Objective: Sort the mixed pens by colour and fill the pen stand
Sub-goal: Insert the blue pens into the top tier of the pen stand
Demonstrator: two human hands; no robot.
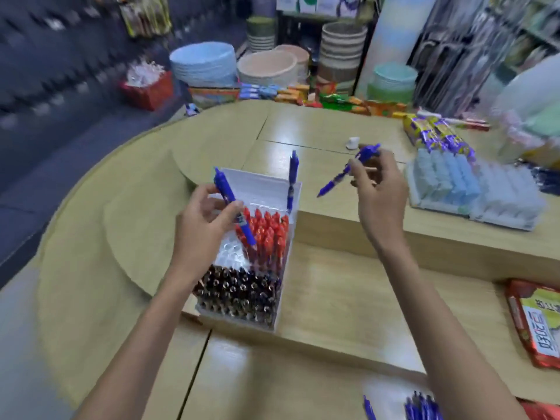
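Bare worktop is left open left of the pen stand. Within the stand, the near rows are filled by black pens and the right middle rows by red pens. Clear sockets beside the reds are overhung by the left hand and its held blue pen. The far right corner is taken by an upright blue pen. Rightward, passage is bounded by a raised step.

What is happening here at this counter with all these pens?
A person is filling a clear pen stand by colour. The left hand holds a blue pen over the stand, and the right hand holds a second blue pen beside it. Black pens fill the front and red pens the middle. Only a lone blue pen stands at the back. Loose blue pens lie nearer the person.
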